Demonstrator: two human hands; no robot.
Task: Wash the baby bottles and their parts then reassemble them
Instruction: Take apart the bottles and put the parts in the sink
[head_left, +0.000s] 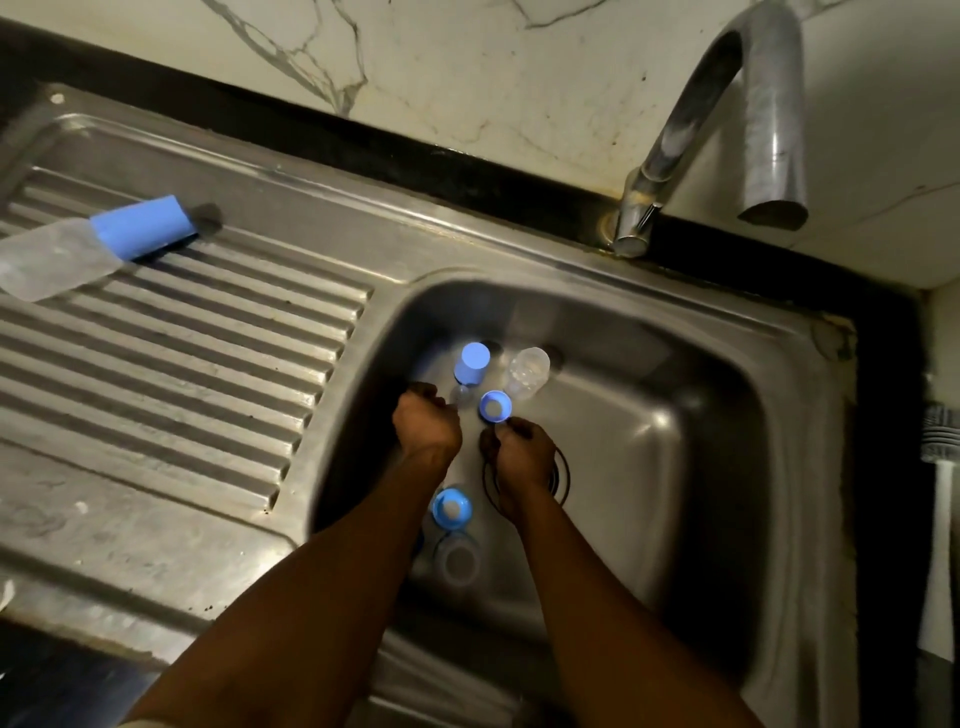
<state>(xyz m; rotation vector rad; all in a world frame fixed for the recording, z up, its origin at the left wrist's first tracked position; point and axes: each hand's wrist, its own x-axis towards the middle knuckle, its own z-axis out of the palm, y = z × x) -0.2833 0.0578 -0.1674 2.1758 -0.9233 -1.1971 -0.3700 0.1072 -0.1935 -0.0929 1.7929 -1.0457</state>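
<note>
- Far left, on the ribbed stainless-steel drainboard (182, 338): clear plastic baby bottle w/ tall blue cap (98, 249) lies on its side, cap end pointing toward the wall. Well apart from the basin items.
- Stainless-steel sink basin (675, 426) sits right of the drainboard; both forearms reach down into it.
- Left hand (427, 422): back of hand up, fingers curled under toward basin floor. A small clear part (460, 393) lies just beside the fingertips; contact not visible, so cannot tell whether the hand holds anything.
- Loose blue cylindrical cap (471, 362) stands upright on basin floor, just beyond the left hand.
- Blue screw collar w/ pale teat (451, 509) rests nearer the person, between the two forearms. Just below it, a clear round bottle opening (458, 562), blurred.
- Second blue ring collar (494, 406) sits between the hands, just ahead of the right fingertips.
- Uncapped clear bottle body (529, 373) stands tilted, just right of the blue cap.
- Right hand (519, 449): fingers curled, tips at the near rim of the second collar. Pinch vs. mere touch: cannot tell.
- Black drain ring (564, 475) shows partly under the right hand.
- Curved metal faucet (727, 119) stands at back right, spout over the basin. No water visible.
- Right edge: white-handled bottle brush w/ grey bristles (941, 467) on the counter, partly cut off.
</note>
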